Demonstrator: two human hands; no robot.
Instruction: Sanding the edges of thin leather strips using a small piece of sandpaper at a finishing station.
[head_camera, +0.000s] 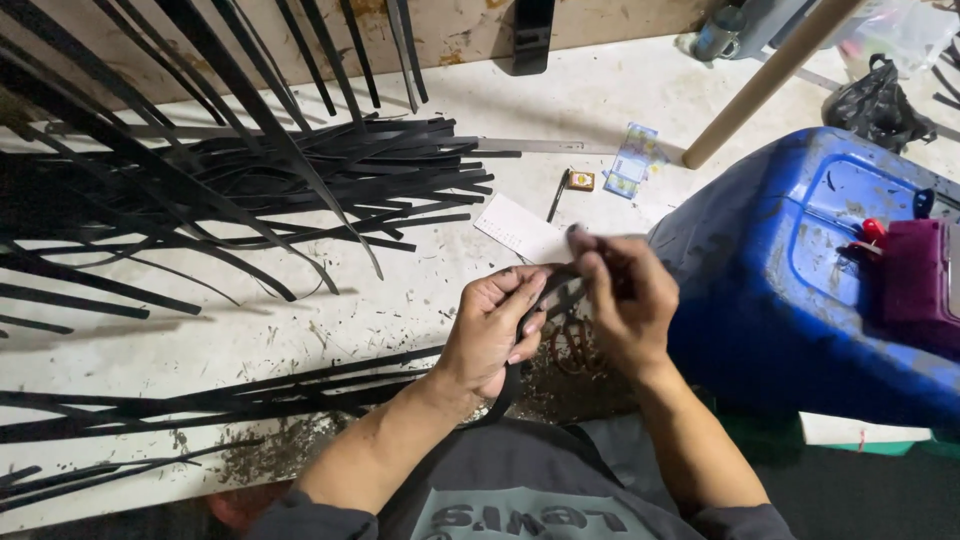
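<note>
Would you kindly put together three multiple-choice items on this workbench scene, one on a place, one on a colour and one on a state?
1. Where does the white card lie?
A. on the blue drum
B. on the table between the black strips and the drum
C. in the left hand

2. What colour is the drum?
A. blue
B. green
C. white

3. How is the strip at the hands held?
A. lying free
B. by the left hand only
C. by both hands

Answers: 1 B, it rests on the table right of the strip pile. 2 A, its surface is blue. 3 C, left hand and right hand both grip it.
</note>
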